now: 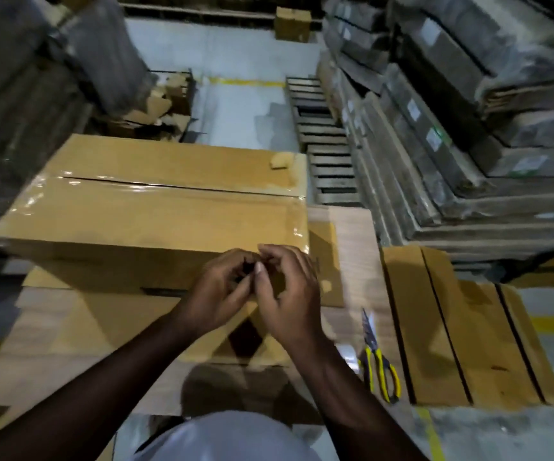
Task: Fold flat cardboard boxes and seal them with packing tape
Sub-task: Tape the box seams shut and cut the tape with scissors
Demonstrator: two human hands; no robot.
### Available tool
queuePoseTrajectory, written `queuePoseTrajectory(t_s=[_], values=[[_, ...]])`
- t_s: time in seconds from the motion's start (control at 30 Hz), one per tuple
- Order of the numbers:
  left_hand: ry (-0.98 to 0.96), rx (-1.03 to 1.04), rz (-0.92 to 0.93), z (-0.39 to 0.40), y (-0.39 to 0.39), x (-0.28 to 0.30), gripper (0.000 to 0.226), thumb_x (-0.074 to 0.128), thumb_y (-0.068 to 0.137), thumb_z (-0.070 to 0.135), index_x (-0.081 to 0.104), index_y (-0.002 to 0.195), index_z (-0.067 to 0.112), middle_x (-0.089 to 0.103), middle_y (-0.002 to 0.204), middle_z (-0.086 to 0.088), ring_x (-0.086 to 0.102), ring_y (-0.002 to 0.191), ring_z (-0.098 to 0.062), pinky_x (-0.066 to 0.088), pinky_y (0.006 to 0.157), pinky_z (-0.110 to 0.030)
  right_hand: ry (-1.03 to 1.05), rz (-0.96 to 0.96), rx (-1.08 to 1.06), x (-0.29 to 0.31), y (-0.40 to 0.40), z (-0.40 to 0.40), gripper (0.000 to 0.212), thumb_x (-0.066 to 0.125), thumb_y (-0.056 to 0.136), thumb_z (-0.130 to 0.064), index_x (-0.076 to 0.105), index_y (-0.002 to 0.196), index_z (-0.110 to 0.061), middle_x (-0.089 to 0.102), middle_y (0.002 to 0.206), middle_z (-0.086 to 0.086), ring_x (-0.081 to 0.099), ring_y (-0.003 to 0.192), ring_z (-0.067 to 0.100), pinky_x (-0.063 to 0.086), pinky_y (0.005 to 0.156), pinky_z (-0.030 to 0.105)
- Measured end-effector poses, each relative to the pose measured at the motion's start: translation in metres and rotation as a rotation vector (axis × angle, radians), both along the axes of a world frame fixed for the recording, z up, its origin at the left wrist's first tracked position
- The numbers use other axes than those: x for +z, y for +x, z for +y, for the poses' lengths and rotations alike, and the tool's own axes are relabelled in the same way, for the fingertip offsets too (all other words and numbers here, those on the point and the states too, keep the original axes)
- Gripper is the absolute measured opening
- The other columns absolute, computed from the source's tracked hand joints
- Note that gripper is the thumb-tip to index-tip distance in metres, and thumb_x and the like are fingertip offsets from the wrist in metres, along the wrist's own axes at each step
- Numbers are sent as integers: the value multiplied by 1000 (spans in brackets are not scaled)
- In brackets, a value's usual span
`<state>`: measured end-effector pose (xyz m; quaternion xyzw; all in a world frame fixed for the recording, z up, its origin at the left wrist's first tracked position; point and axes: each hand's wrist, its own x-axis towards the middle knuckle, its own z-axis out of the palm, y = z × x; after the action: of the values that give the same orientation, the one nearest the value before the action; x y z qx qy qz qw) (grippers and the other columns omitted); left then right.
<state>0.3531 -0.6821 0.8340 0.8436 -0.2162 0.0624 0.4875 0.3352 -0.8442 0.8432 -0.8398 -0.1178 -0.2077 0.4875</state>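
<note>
Just one taped brown cardboard box (142,207) lies beyond both hands; left hand (217,291) and right hand (289,294) meet, fingers curled, pinching something too small to tell. One yellow-handled scissors (378,361) lies right.

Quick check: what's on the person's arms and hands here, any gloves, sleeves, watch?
Nothing: left hand and right hand are bare, with no gloves, rings or watch visible. Both forearms are uncovered up to the frame edge, no sleeves. A light grey garment shows at the bottom.

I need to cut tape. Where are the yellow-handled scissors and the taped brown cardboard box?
yellow-handled scissors (378,361), head view, at the pivot above the handles
taped brown cardboard box (156,214), head view, on its top flap
</note>
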Motion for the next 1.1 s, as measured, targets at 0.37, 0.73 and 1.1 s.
queuePoseTrajectory(t_s=[0.37,0.73,1.1], values=[[728,152,-54,345,66,-10,77,27,100,74,37,160,27,29,169,2,24,157,-22,24,126,-55,-891,270,220,-14,93,134,70,9,103,-73,18,165,-41,7,175,-14,2,162,16,4,131,49],[592,22,-6,423,79,-40,115,83,76,47,17,166,22,3,175,5,-2,161,-19,25,124,-54,-870,325,179,-9,94,151,70,15,102,-70,28,163,-38,18,173,-13,9,161,13,12,130,51],[868,22,68,334,133,-5,94,-5,94,76,-4,165,16,-11,173,-5,-10,159,-19,-2,130,-43,-886,400,181,-12,125,255,68,16,109,-61,8,168,-29,-5,175,-7,-8,161,12,-1,131,47]])
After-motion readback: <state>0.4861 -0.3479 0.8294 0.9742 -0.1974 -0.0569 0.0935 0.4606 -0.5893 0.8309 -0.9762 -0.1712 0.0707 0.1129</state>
